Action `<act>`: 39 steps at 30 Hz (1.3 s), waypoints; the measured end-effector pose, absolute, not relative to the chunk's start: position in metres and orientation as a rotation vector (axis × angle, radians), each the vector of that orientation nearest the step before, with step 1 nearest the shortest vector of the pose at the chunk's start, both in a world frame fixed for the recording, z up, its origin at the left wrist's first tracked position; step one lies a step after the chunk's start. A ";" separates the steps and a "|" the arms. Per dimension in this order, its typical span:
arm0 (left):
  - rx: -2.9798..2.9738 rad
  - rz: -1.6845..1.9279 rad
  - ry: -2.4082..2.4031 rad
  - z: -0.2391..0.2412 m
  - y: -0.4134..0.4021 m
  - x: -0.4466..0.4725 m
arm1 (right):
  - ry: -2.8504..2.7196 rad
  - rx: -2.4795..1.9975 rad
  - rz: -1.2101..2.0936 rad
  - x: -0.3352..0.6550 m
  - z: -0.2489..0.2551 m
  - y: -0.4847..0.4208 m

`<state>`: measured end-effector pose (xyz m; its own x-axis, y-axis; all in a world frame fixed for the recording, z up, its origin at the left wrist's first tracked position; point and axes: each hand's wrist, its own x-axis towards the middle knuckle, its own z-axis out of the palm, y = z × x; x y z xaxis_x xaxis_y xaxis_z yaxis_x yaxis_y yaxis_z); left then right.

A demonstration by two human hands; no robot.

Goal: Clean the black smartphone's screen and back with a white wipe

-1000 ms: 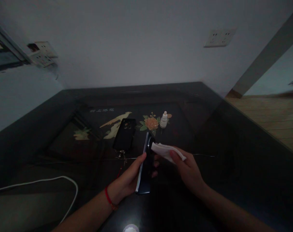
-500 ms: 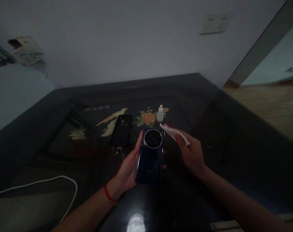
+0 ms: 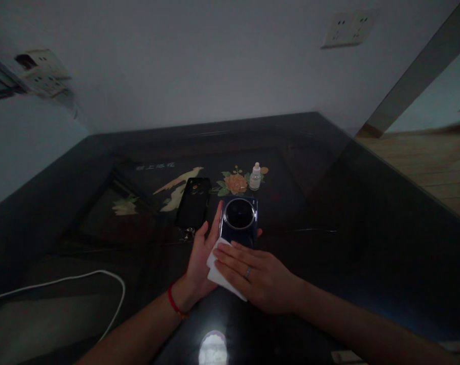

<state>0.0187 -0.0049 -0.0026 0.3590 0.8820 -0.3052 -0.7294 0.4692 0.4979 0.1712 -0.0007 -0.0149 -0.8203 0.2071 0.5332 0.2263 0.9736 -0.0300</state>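
Note:
A dark blue smartphone lies back up in my left hand, its big round camera ring at the far end. My left fingers wrap its edges from beneath, and the thumb is raised off the side. My right hand presses a folded white tissue against the lower half of the phone's back, covering that part. Beyond the phone stands a small clear dropper bottle with a white cap. A black phone case with a chain strap rests left of the phone.
The dark glossy table bears a bird and flower pattern. A white cable curves across its left side. Wall sockets are on the wall behind, and more sockets at the left.
My right hand has moved left and down, bringing the tissue from beside the phone onto its lower back. My left hand still holds the phone. The view has shifted slightly.

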 end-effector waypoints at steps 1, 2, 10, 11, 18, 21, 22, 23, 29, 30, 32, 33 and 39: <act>0.309 1.068 0.572 -0.002 -0.003 0.017 | -2.575 -0.248 -0.041 0.171 -0.016 -0.003; 0.317 1.086 0.572 -0.001 -0.001 0.015 | -2.582 -0.186 -0.040 0.171 -0.018 -0.004; 0.294 1.248 0.676 0.003 0.007 0.008 | -2.357 -0.462 -0.148 0.206 -0.005 0.033; 0.311 1.242 0.670 0.002 0.006 0.008 | -2.280 -0.566 -0.140 0.211 -0.003 0.038; 0.384 1.120 0.602 -0.003 -0.002 0.011 | -2.168 -0.743 -0.048 0.215 -0.008 0.048; 0.379 1.067 0.545 -0.001 -0.003 0.014 | -2.182 -0.770 -0.043 0.211 -0.010 0.047; 0.383 1.046 0.520 -0.001 -0.004 0.015 | -2.181 -0.780 -0.050 0.211 -0.010 0.047; 0.388 1.027 0.503 -0.001 -0.005 0.016 | -2.180 -0.790 -0.059 0.211 -0.009 0.047; 0.399 0.933 0.563 -0.011 -0.015 0.022 | -2.220 -0.768 -0.035 0.205 -0.001 0.041; 0.389 0.923 0.576 -0.013 -0.016 0.023 | -2.232 -0.757 -0.050 0.202 0.000 0.038; 0.349 0.930 0.607 -0.015 -0.016 0.024 | -2.267 -0.732 -0.099 0.195 0.000 0.032; 0.327 0.944 0.624 -0.016 -0.015 0.024 | -2.295 -0.716 -0.123 0.192 0.000 0.029; 0.285 1.039 0.640 -0.010 -0.007 0.020 | -2.459 -0.528 -0.170 0.180 -0.006 0.012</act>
<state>0.0196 -0.0070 -0.0102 0.3481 0.8673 -0.3557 -0.7075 0.4920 0.5073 0.1796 0.0115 -0.0056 -0.7341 0.3312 0.5929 0.4096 0.9122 -0.0024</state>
